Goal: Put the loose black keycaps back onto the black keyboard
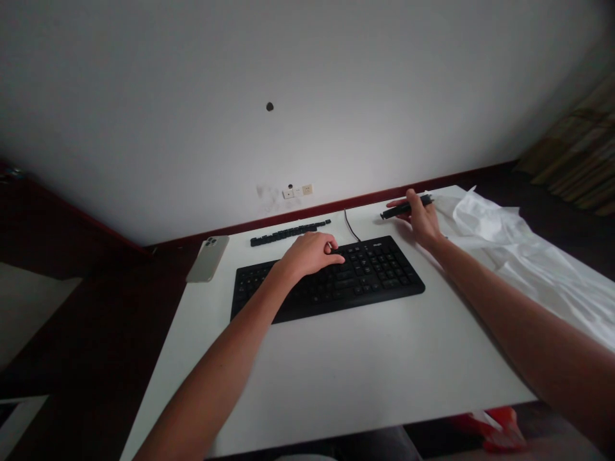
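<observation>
1. The left hand [310, 253] rests curled on the flat black plastic keyboard [327, 282], mid-table, fingers closed on a key; a row of loose black keycaps [289, 233] already lies behind it.
2. The right hand [423, 218] grips a slim black rod-shaped tool [406, 207].
3. Most keys appear seated.
4. The white table [346, 365] is open in front; crumpled white plastic sheeting [519, 250] crowds the right edge, and a pale smartphone [208, 258] overhangs the left.

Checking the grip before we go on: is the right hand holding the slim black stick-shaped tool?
Yes, the right hand grips the slim black stick-shaped tool above the white table, beyond the black keyboard.
</observation>
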Available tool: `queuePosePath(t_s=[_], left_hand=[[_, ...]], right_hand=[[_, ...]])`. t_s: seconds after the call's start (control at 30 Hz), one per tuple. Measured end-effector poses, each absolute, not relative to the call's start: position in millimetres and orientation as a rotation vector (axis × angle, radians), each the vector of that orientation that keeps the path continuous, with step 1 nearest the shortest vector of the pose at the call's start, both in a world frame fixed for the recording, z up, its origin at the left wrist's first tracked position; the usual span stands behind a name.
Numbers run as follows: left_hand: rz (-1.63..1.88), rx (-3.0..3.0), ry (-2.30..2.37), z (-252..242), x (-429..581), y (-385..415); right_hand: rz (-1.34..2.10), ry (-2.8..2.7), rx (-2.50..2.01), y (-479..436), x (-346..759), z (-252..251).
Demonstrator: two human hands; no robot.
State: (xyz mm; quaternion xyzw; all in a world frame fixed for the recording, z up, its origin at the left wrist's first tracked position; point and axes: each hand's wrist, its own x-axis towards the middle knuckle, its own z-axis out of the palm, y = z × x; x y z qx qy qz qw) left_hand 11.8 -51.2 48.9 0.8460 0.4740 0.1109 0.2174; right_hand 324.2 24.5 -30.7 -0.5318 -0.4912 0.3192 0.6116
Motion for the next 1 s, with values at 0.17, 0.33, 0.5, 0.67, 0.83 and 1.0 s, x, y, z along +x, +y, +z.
queuePosePath(t_s=[0.17, 0.33, 0.5, 0.67, 0.83, 1.0], left_hand=[[0.640, 2.407, 1.437, 40.9, -55.3, -66.8], [1.080, 2.151, 1.596, 9.9, -134.7, -91.0], [1.387, 1.840, 1.588, -23.0, -161.0, -94.4], [1.503, 1.621, 1.478, -33.3, -157.5, -89.7], [1.451, 1.594, 1.429, -29.1, -155.0, -94.7], [1.416, 1.626, 1.423, -26.7, -153.4, -95.6]], right_hand=[[0.615, -1.216, -1.123, 15.5, 309.6, -13.8], [0.690, -1.161, -0.945, -9.9, 265.5, 19.3], [0.993, -1.102, -0.828, -36.5, 216.4, 49.7], [1.323, -0.997, -0.716, -47.4, 181.5, 50.8], [1.409, -0.976, -0.741, -47.9, 160.5, 30.2], [1.411, -1.038, -0.780, -50.2, 152.2, 12.9]])
